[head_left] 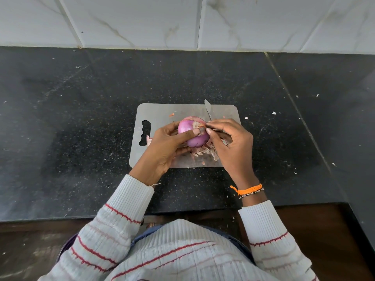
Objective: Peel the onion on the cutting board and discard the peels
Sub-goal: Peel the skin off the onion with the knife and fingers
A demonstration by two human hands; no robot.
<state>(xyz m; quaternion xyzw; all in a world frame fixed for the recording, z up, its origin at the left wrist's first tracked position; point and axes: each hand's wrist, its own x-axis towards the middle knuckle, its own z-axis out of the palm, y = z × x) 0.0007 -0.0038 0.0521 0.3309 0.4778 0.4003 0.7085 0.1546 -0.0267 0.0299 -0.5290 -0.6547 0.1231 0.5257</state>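
Observation:
A purple onion (pixel 190 130), mostly bare with a patch of dry skin on its upper right, is held just above the grey cutting board (pixel 162 112). My left hand (pixel 166 147) cups it from the left, thumb across its front. My right hand (pixel 231 147) pinches a strip of skin at the onion's right side between thumb and forefinger, and a knife (pixel 208 109) is under the same hand, its blade pointing away over the board. Loose peels (pixel 203 152) lie on the board beneath the onion.
The board lies on a black speckled counter (pixel 81 118) scattered with small scraps. A white tiled wall (pixel 182 21) runs along the back. The counter's front edge is near my body, with a dark floor below at the right.

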